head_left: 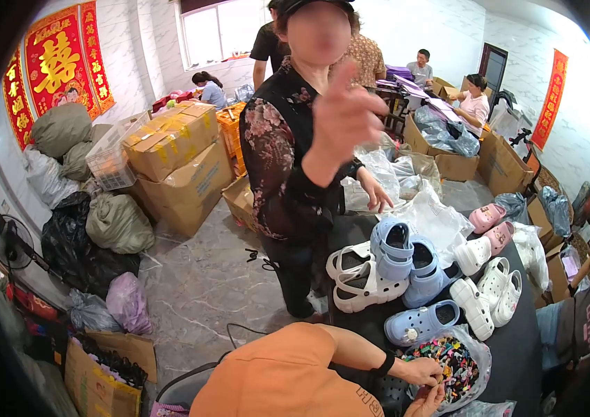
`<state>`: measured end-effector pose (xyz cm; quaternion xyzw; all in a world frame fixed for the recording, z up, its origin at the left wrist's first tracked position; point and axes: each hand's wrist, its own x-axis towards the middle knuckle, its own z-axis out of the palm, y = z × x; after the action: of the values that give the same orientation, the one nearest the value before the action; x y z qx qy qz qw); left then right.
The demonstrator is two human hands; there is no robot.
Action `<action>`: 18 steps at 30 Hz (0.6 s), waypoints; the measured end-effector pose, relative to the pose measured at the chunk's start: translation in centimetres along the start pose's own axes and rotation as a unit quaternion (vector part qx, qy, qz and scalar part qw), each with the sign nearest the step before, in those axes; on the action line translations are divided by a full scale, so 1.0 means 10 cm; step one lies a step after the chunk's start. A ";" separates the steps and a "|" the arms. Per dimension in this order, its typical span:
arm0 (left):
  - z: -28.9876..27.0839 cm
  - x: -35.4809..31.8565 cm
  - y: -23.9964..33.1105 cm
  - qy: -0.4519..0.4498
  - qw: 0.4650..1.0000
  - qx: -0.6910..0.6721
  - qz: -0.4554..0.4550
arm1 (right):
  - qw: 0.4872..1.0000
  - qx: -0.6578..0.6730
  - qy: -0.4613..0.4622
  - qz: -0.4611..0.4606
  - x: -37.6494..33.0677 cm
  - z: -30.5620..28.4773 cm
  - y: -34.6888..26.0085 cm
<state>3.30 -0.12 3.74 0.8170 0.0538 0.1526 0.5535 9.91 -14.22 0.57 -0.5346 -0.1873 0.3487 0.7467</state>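
- Head view: your clear bag of small multicoloured pieces sits on the dark table, between four and five o'clock from the picture's centre; the directions below are from this bag.
- At nine o'clock, your left hand is at the bag's edge, its fingers bunched together; you cannot tell whether they pinch a piece.
- Toward eight o'clock, your right hand is just beside the left, fingers curled; their grip is too small to tell.
- Near eleven o'clock, a blue clog lies just beside the bag.
- Farther out, white clogs lie toward twelve, pink clogs beyond them.
- Well apart at eleven, a person in floral sleeves stands with one hand raised.
- Cardboard boxes are stacked at ten.
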 end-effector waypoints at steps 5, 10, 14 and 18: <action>-0.04 -0.01 -0.01 0.003 0.999 0.052 -0.002 | 0.991 0.130 0.035 0.013 -0.11 0.23 -0.04; -0.34 -0.05 0.35 0.012 0.998 -0.063 0.014 | 0.975 0.222 0.019 0.018 -0.05 0.44 -0.26; -0.27 0.00 0.33 -0.035 0.984 -0.156 -0.074 | 0.973 0.221 0.070 0.000 -0.14 0.39 -0.34; -0.08 0.03 0.35 -0.106 0.955 -0.236 -0.144 | 0.973 0.201 0.111 -0.021 -0.27 0.22 -0.38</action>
<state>3.07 -0.67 7.25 0.6578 0.0739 -0.0076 0.7495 7.85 -15.45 5.18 -0.4048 -0.0402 0.3018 0.8622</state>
